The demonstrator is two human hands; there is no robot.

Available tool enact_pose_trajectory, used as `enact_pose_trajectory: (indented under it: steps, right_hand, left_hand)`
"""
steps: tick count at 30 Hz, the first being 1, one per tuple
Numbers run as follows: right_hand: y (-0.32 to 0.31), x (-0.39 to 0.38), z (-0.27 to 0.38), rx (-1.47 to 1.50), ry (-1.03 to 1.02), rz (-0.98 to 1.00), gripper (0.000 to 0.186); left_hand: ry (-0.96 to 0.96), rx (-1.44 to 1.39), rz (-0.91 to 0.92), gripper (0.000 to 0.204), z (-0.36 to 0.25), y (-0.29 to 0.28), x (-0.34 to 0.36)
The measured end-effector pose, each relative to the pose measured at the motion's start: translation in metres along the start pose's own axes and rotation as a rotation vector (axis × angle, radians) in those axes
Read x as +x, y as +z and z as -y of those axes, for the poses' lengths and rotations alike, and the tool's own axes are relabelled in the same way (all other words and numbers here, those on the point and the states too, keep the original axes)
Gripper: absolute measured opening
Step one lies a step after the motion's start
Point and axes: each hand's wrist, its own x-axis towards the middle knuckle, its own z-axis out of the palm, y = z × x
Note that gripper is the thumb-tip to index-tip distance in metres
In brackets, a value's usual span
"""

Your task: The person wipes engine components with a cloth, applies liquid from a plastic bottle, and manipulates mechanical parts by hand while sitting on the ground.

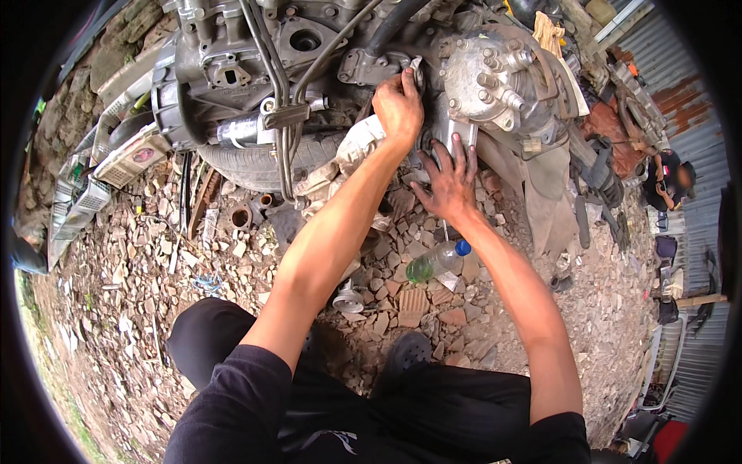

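Observation:
My left hand point(398, 108) is closed at the edge of the engine point(232, 69), beside a pipe flange point(359, 66); its fingertips grip something small and pale that I cannot make out. To its right, my right hand point(452, 185) rests with blackened, spread fingers on a silver metal part point(464, 131), below a bolted round housing point(487, 77). A bundle of metal pipes point(286, 147) runs down left of my left hand. Pale crumpled cloth point(355, 139) lies partly behind my left forearm. A tyre point(232, 166) shows under the engine.
Broken stones point(232, 247) cover the ground. A plastic bottle point(433, 263) with green liquid lies below my right hand. Plastic trim pieces point(85, 209) lean at the left. Another person point(665, 182) is at the far right by a corrugated metal wall point(699, 247).

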Motion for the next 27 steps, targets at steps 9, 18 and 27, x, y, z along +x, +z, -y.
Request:
enact_pose_trajectory:
  steps: [9, 18, 27]
  right_hand:
    - [0.006, -0.003, -0.002, -0.043, 0.022, 0.006, 0.06]
    - [0.009, 0.0, -0.001, -0.055, -0.02, -0.028, 0.055]
    - [0.01, 0.001, 0.002, -0.033, 0.036, -0.011, 0.051]
  left_hand:
    - [0.034, -0.134, -0.243, 0.028, -0.009, 0.026, -0.018]
    - [0.482, 0.66, 0.196, 0.064, 0.025, 0.025, -0.021]
    - [0.46, 0.638, 0.456, 0.07, 0.011, 0.001, -0.003]
